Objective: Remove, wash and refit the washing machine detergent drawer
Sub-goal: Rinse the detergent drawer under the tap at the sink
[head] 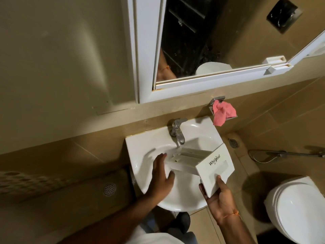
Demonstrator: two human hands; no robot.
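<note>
A white detergent drawer (197, 160) with a "Whirlpool" front panel is held over the white wash basin (139, 143), its open compartments tilted toward the tap. My right hand (219, 198) grips the front panel from below. My left hand (161, 175) rests on the drawer's rear end inside the basin, fingers spread along its side. Water runs from the chrome tap (178, 132) onto the back of the drawer.
A mirror cabinet (175, 87) hangs above the basin. A pink cloth (222, 112) lies on a metal wall holder at the right. A white toilet (299, 208) stands at the lower right, with a spray hose (274, 155) on the wall. Floor drain (109, 188) at left.
</note>
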